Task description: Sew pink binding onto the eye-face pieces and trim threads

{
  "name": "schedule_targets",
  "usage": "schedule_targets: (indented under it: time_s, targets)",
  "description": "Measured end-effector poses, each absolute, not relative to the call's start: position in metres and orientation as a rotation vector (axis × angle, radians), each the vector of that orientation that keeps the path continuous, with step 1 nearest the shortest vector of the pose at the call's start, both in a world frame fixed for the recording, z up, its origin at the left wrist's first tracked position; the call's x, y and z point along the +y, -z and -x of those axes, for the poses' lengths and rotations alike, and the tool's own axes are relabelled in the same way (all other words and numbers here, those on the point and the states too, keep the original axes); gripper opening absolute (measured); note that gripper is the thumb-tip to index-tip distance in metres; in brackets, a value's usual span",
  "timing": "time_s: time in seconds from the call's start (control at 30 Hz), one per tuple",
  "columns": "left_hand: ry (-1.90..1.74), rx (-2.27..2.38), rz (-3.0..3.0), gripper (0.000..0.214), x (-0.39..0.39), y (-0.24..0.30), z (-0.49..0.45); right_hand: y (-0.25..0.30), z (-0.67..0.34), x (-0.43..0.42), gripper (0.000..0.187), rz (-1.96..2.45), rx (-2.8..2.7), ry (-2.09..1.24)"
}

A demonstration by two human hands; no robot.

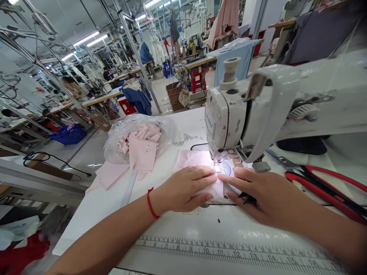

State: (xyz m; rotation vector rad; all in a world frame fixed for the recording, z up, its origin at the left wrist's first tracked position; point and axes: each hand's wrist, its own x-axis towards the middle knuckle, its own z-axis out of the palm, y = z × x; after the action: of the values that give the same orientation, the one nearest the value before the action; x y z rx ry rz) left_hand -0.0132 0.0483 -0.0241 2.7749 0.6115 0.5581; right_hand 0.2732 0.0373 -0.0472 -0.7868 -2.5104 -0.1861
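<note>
My left hand and my right hand lie flat with the fingers a bit apart, pressing down on the pink cloth right by the needle of the white sewing machine, near the front edge of the table. A small black thing pokes out under my right hand, but I cannot tell what it is. A clear plastic bag of pink cloth pieces sits to my left, and red-handled scissors lie by the right edge.

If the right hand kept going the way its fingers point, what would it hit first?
Probably the fingertips of the left hand, nearly touching the right hand on the pink fabric, just below the presser foot; depth is unclear.
</note>
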Motion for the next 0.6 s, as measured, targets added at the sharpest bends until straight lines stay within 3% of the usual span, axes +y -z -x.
schedule_targets:
  time_s: [0.6]
  targets:
    - [-0.601, 0.613, -2.79, 0.052, 0.041, 0.023, 0.011, 0.036, -0.273, 0.033, 0.03, 0.703, -2.498, 0.163]
